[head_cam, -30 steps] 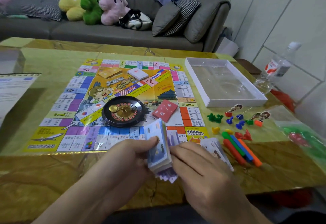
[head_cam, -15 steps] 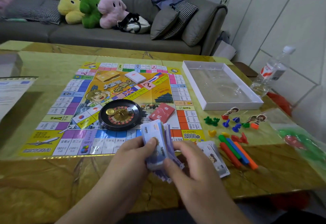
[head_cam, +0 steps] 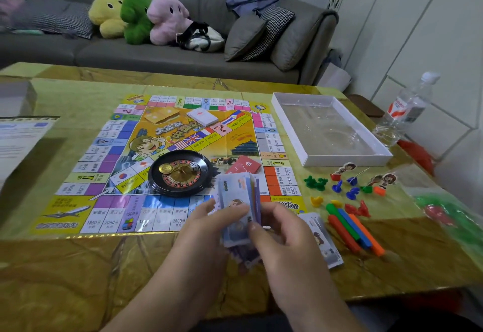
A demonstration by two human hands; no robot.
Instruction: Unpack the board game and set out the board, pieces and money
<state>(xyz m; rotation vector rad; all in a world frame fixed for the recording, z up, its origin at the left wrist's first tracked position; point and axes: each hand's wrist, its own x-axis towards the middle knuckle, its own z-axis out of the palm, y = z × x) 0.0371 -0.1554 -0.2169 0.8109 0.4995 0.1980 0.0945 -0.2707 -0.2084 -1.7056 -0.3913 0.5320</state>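
The game board [head_cam: 109,148] lies flat on the table with a black roulette wheel [head_cam: 180,173], a white card deck [head_cam: 202,116], a yellow deck [head_cam: 162,115] and a red card pack [head_cam: 244,166] on it. My left hand [head_cam: 206,229] grips a stack of paper money [head_cam: 236,201] upright above the board's near edge. My right hand [head_cam: 285,240] pinches the front note of that stack. Purple notes [head_cam: 248,256] lie under my hands, and another money pile [head_cam: 322,240] lies to the right. Small coloured pieces [head_cam: 351,193] and coloured sticks [head_cam: 352,229] sit right of the board.
An open white box tray [head_cam: 371,146] stands at the back right, with a water bottle [head_cam: 402,112] beyond it. A plastic bag [head_cam: 449,214] with green and red pieces lies at the right edge. A paper sheet [head_cam: 18,138] rests at the left. A sofa [head_cam: 156,51] runs behind the table.
My hands have kept working through the money stack; my right hand has come up onto the front note. The stack leans a little more toward me.
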